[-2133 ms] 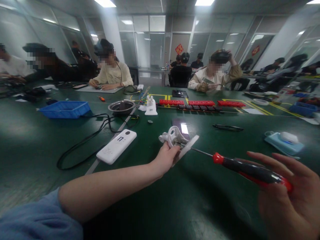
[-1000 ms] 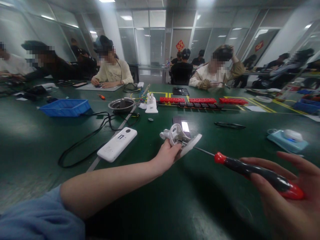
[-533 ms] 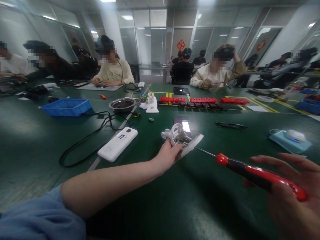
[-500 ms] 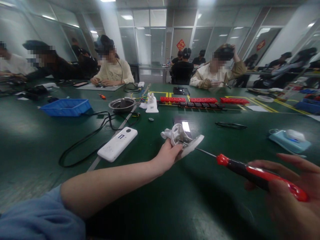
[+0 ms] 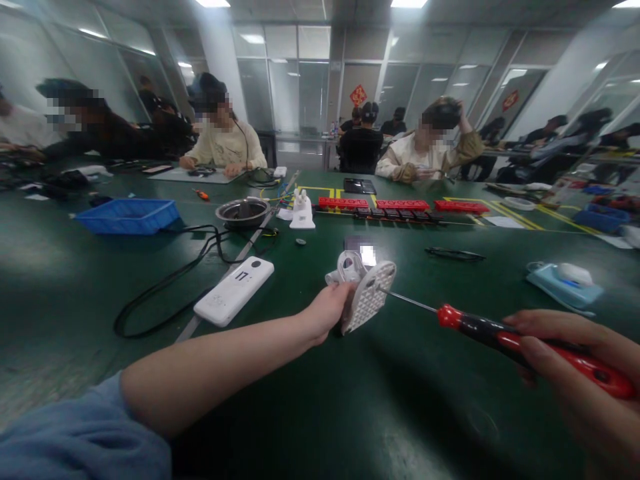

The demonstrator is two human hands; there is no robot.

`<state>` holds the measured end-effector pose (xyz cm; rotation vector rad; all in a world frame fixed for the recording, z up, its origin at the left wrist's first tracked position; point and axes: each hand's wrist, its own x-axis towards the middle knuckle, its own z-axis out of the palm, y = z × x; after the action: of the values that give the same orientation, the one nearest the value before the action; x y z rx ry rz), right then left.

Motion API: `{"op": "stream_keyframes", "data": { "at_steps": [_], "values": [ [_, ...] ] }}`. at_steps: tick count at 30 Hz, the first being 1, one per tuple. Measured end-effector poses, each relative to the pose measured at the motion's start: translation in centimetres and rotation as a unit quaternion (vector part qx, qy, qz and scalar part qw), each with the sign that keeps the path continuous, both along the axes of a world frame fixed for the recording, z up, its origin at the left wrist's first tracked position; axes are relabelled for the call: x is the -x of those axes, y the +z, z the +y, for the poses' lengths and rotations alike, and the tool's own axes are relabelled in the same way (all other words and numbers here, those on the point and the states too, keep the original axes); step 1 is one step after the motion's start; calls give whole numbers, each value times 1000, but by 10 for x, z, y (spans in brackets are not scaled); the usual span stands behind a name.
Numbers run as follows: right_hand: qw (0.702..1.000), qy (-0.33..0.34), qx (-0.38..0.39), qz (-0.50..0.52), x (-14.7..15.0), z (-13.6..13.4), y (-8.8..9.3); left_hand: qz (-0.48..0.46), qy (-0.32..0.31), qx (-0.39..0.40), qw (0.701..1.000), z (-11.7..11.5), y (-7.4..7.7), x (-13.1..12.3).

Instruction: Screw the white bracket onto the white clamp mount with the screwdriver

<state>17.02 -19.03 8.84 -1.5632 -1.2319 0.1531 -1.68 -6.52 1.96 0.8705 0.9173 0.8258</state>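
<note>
The left hand (image 5: 327,310) reaches out over the middle of the green tabletop (image 5: 300,413), its bare forearm coming in from the near left corner, and its fingers are closed on a white plastic part (image 5: 367,297). The part is held up off the surface, well in from every edge, with its flat round plate full of small holes turned toward the camera and a ring-shaped piece rising behind it. The right hand (image 5: 585,380) sits low by the near right corner with its fingers wrapped round the red and black handle of a screwdriver (image 5: 500,337). The thin metal shaft runs up and left, and its tip meets the right rim of the holed plate. Just left of the part a white oblong device (image 5: 234,291) lies flat, with a black cable (image 5: 165,283) looping past it toward the left edge. Further back stand a blue tray (image 5: 127,217), a metal bowl (image 5: 243,213) and a small white stand (image 5: 302,212). A row of red strips (image 5: 403,205) runs along the far side. Toward the right edge lies a pale blue case (image 5: 565,283) with a white object on top. Other people sit at the far edge, and one in a cream top (image 5: 225,147) has both hands down on the tabletop.
</note>
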Motion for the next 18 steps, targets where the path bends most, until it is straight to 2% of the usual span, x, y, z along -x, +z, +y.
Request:
{"op": "stream_keyframes", "data": {
  "at_steps": [3,7,14,18],
  "values": [
    [1000,-11,19,11,8,0,5,-29,-32,22,999,-2,1,0],
    [999,-25,-3,22,17,-1,4,-49,-57,38,996,-2,0,1],
    [987,-74,0,142,18,-4,-3,-77,-73,41,994,4,-10,6],
    [969,-51,-5,240,7,1,-12,-100,-82,49,990,5,-10,8]
  ]
}}
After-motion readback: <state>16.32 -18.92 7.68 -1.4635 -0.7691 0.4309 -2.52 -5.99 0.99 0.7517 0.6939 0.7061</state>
